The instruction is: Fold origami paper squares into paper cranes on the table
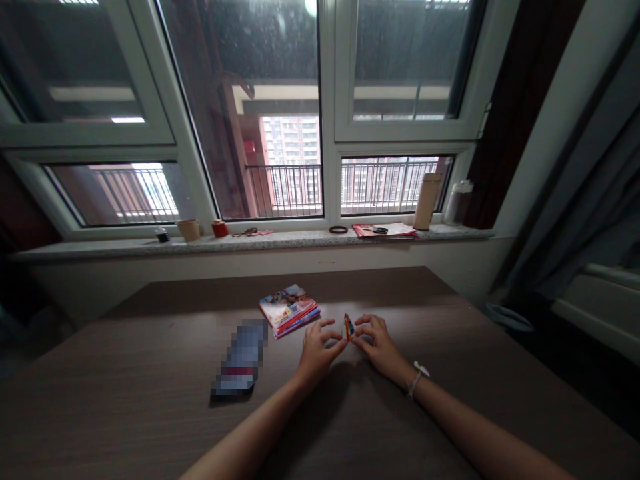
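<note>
Holds upright, over the brown wood-grain table (145, 407), a small multicoloured paper-like piece (349, 327), pinching lightly with fingertips of the left hand (319, 348) on one side and of the right hand (377, 343) on the other, probably to steady so light a thing. Cannot tell, in dim light, whether touching the table below. Has the glossy red-and-blue stack of printed booklets (287, 309) beyond the left hand, perhaps for easy reach, just beside a dark, flat, pixelated object (243, 357).

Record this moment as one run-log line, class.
left hand: touching small pointed multicoloured papery piece; right hand: touching same piece; nearby: stacked glossy printed sheets; surface: brown wood-grained table
</note>
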Demonstrator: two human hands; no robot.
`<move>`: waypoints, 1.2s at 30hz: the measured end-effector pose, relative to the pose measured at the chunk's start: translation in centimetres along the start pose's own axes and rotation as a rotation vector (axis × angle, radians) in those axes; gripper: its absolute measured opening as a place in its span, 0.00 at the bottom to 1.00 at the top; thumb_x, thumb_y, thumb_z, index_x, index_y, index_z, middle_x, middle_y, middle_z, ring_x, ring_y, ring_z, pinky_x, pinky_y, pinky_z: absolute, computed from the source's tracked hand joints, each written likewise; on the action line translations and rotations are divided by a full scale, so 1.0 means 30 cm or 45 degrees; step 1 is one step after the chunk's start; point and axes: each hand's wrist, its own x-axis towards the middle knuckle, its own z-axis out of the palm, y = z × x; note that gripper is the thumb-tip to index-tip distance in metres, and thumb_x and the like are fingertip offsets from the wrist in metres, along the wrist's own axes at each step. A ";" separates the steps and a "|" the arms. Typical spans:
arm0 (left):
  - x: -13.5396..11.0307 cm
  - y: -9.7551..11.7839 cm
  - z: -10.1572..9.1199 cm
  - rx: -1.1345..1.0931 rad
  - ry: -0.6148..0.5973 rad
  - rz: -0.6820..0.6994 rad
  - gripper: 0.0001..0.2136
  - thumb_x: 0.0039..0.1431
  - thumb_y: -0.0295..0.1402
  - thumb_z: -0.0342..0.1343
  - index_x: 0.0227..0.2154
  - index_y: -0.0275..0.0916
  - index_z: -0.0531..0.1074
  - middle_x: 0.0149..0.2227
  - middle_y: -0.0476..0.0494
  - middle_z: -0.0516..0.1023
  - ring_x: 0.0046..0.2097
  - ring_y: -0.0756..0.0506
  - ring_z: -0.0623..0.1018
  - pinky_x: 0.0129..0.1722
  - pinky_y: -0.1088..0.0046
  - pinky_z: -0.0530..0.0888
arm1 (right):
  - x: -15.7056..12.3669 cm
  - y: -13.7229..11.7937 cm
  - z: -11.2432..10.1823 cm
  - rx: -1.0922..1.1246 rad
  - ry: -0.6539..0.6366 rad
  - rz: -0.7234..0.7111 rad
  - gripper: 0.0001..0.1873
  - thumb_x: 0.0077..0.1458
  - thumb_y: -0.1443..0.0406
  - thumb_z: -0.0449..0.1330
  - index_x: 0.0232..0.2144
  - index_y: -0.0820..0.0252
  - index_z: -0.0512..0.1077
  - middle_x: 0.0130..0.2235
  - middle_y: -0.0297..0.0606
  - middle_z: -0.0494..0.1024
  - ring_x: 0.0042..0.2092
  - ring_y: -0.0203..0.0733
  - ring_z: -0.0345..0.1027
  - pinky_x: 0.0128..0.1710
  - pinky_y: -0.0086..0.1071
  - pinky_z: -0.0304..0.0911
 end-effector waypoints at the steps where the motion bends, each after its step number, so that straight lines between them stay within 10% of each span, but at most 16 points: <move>1: 0.000 0.002 -0.002 0.008 -0.001 -0.005 0.03 0.50 0.36 0.62 0.26 0.44 0.79 0.51 0.45 0.74 0.54 0.39 0.69 0.56 0.57 0.63 | 0.000 0.001 0.000 0.000 -0.008 0.002 0.07 0.55 0.59 0.60 0.29 0.54 0.75 0.47 0.38 0.69 0.54 0.46 0.56 0.59 0.43 0.50; 36: -0.003 0.000 0.011 0.162 0.061 -0.080 0.02 0.50 0.30 0.61 0.28 0.43 0.78 0.50 0.43 0.73 0.54 0.39 0.68 0.56 0.57 0.63 | -0.005 0.004 0.012 -0.214 -0.055 0.059 0.06 0.48 0.58 0.65 0.30 0.53 0.76 0.47 0.39 0.68 0.53 0.49 0.56 0.56 0.43 0.53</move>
